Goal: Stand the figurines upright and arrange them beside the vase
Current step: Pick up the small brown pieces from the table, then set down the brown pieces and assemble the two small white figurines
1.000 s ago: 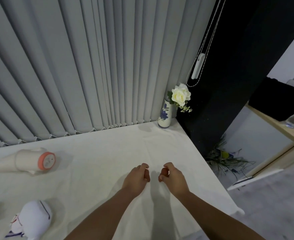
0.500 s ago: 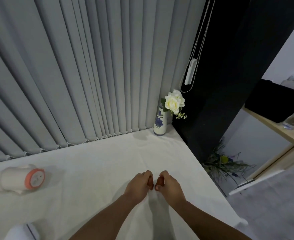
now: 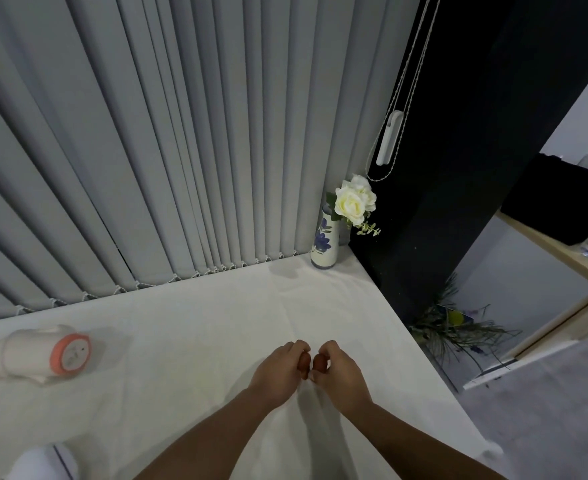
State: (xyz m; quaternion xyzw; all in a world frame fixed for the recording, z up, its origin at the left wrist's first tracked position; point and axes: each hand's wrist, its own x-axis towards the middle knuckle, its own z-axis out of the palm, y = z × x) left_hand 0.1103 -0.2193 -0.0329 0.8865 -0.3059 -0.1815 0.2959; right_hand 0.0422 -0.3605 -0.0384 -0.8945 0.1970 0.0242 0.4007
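Note:
A white vase (image 3: 324, 247) with blue flowers painted on it holds white roses and stands upright in the table's far right corner. A white figurine with an orange round base (image 3: 43, 355) lies on its side at the left. Part of another white figurine (image 3: 45, 464) shows at the bottom left edge, mostly cut off. My left hand (image 3: 280, 372) and my right hand (image 3: 339, 374) rest together on the white tablecloth (image 3: 188, 323) near the middle, fingers curled, thumbs touching, holding nothing.
Grey vertical blinds (image 3: 168, 140) hang along the table's back edge. A black wall panel (image 3: 459, 168) with a blind cord stands right of the vase. The table's right edge drops to a floor with a plant (image 3: 455, 327) and a wooden shelf.
The view has shifted, so the figurines sit farther left and lower. My two hands have drawn closer until the thumbs touch.

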